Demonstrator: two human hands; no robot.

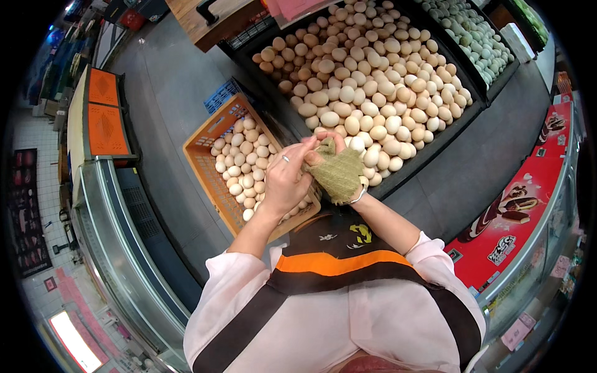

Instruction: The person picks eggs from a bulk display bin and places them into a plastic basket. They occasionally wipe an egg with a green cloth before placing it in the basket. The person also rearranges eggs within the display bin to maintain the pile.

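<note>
My two hands meet over the corner between an orange plastic crate of eggs and a large black display bin of eggs. An olive-green cloth [338,175] wraps my right hand [332,168], with the thumb and fingertips showing past it; a bangle circles that wrist. My left hand [290,175], a ring on one finger, presses its fingertips against the cloth near the right thumb. Whether something lies between the palms is hidden. Brown and cream eggs [245,156] fill much of the crate [205,186] to the left. More eggs [373,88] are heaped in the bin [396,186].
Beyond a black divider lie pale green eggs [475,42]. A blue crate [223,95] stands behind the orange one. A wooden-topped stand [219,23] is at the top. A red freezer [517,200] flanks the right, a glass-fronted case [107,233] the left.
</note>
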